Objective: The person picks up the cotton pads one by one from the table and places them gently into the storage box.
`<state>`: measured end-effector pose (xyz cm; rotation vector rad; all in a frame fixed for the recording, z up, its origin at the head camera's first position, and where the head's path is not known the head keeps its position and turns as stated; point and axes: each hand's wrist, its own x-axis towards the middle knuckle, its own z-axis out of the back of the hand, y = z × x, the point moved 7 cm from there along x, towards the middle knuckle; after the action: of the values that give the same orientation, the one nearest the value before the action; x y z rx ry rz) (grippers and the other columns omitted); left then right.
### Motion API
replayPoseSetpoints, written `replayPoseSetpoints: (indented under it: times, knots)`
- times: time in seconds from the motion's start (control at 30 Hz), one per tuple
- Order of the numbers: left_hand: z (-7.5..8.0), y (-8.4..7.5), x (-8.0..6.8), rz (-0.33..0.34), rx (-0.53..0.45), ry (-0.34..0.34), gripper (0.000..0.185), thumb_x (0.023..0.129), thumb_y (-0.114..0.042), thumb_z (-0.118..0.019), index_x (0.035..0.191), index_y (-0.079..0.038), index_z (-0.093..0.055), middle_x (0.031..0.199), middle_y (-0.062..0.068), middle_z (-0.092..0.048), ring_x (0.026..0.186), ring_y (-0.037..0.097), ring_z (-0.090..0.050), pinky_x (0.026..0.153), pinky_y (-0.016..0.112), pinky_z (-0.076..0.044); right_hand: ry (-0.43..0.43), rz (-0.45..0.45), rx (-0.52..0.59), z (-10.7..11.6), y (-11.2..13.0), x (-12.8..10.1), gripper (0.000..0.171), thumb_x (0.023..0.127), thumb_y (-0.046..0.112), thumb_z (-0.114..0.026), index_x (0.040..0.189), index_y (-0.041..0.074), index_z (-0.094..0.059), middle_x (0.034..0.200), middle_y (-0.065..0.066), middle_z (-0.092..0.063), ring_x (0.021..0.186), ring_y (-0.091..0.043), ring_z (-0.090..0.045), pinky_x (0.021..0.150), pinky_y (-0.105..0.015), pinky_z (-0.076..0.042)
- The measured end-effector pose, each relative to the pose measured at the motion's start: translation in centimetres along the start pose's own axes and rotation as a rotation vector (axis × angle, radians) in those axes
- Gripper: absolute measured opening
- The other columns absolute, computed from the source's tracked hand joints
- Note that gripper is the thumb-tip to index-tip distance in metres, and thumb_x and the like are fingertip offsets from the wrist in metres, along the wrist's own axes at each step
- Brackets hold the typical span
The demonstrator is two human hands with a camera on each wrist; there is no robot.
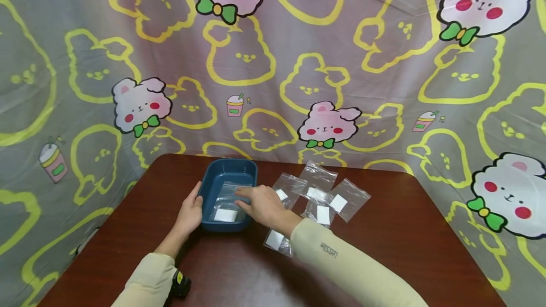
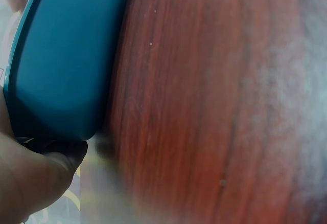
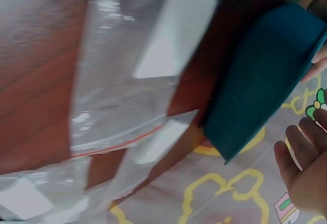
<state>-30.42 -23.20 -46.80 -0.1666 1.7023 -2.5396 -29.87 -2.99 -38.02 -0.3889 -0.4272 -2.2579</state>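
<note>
Head view shows a dark blue tray (image 1: 213, 176) standing on a brown wooden counter (image 1: 405, 231), with the person's left hand (image 1: 189, 213) laid against its left wall. The fingers of that hand are relaxed along the outer side, and the thumb reaches up to the rim; whether they actually pinch the wall cannot be told. The left wrist view, much blurred, shows only a thumb pressed to the tray's underside edge.

The right hand (image 1: 262, 205) hovers over the tray's right rim, its fingers (image 1: 243, 192) straight and slightly apart, stretched leftward over the tray. Just under those fingertips lies a clear plastic bag (image 1: 228, 203) inside the tray, with a white card at its near end. Whether the fingertips touch the bag cannot be told.

To the right of the right hand's knuckles, several more clear bags (image 1: 324, 193) lie in a loose overlapping cluster on the counter, each with a white card inside. One further bag (image 1: 277, 241) lies just beneath the right wrist, partly covered by the beige sleeve (image 1: 341, 259). A cloth backdrop (image 1: 298, 60) printed with cartoon bears hangs behind the counter.
</note>
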Motion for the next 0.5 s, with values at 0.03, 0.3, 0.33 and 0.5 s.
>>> replayPoseSetpoints:
  times: [0.03,0.3,0.33,0.5]
  knots:
    - [0.0,0.0,0.0,0.002,0.0,0.003,0.054,0.11,-0.008,-0.027,0.162,-0.007,-0.013,0.165,0.019,-0.017,0.15,0.037,-0.013,0.12,0.054,-0.012,0.007,-0.002,0.016,0.0,-0.2,-0.4,0.031,0.097,0.032,-0.069,0.124,0.019,-0.074,0.122,0.005,-0.07,0.097,-0.015,-0.072,0.074,-0.034,-0.058]
    - [0.1,0.2,0.1,0.018,0.019,0.014,0.054,0.11,-0.01,-0.026,0.162,-0.009,-0.012,0.165,0.02,-0.016,0.151,0.038,-0.012,0.12,0.056,-0.012,0.052,-0.038,0.034,-0.1,-2.1,-4.4,0.036,0.096,0.034,-0.07,0.126,0.015,-0.073,0.129,0.001,-0.068,0.108,-0.017,-0.068,0.081,-0.038,-0.057]
    - [0.1,0.2,0.1,0.019,0.022,0.014,0.055,0.11,-0.01,-0.026,0.162,-0.009,-0.012,0.165,0.02,-0.016,0.151,0.038,-0.012,0.12,0.056,-0.012,0.059,-0.039,0.033,-0.1,-2.4,-4.9,0.036,0.096,0.034,-0.07,0.126,0.015,-0.073,0.129,0.0,-0.068,0.107,-0.018,-0.069,0.079,-0.038,-0.057]
    - [-0.1,0.2,0.0,0.023,0.032,0.017,0.055,0.11,-0.009,-0.026,0.162,-0.01,-0.01,0.165,0.02,-0.015,0.151,0.039,-0.011,0.119,0.057,-0.011,0.077,-0.045,0.029,-0.3,-3.9,-7.2,0.037,0.095,0.033,-0.071,0.124,0.011,-0.074,0.124,-0.002,-0.07,0.102,-0.019,-0.071,0.076,-0.038,-0.058]
